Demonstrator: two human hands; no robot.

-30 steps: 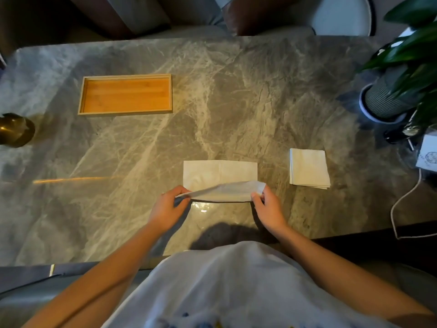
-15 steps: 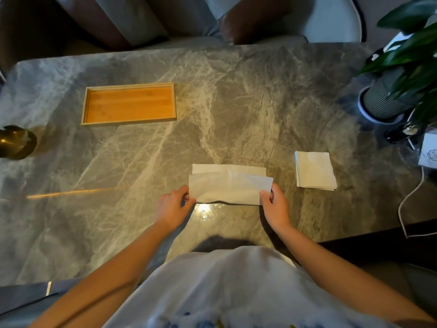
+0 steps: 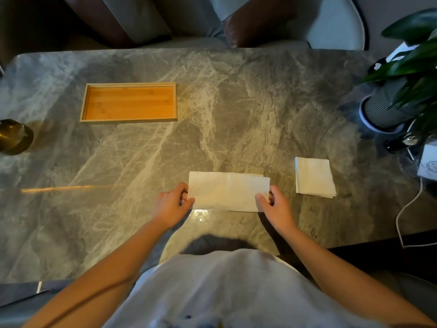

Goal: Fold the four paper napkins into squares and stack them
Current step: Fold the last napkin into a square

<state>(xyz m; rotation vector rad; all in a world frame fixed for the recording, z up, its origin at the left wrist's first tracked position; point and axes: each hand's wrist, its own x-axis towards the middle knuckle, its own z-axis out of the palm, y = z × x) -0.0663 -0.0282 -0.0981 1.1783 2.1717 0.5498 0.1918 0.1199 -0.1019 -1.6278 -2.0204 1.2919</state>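
**A:** Where are they in the folding?

**B:** Midway through one napkin, I'd say. A white paper napkin (image 3: 228, 192) lies on the table near its front edge, doubled over into a long rectangle. The upper layer sits slightly askew, so a thin strip of the lower layer shows along the far edge. The left hand (image 3: 171, 205) pinches the left end between thumb and fingers; the right hand (image 3: 276, 207) pinches the right end the same way, thumb on top.

**A:** And the finished ones?

**B:** A small stack of folded squares (image 3: 314, 177) sits to the right, apart from the one being worked. I can't count the layers from here.

**A:** What comes next?

**B:** My guess: square up the edges, then bring one end across to the other to make a square, press the crease, and set it on the stack. Thin paper slides, so the corners need care.

**A:** Describe the surroundings.

**B:** A grey marble-patterned table (image 3: 236, 102), glossy and catching warm light. An empty wooden tray (image 3: 128, 118) sits far left, a brass-coloured object (image 3: 14, 137) at the left edge, a potted plant (image 3: 402, 91) at the right with a white cable (image 3: 406, 209) trailing off. Cushioned seating stands beyond the table.
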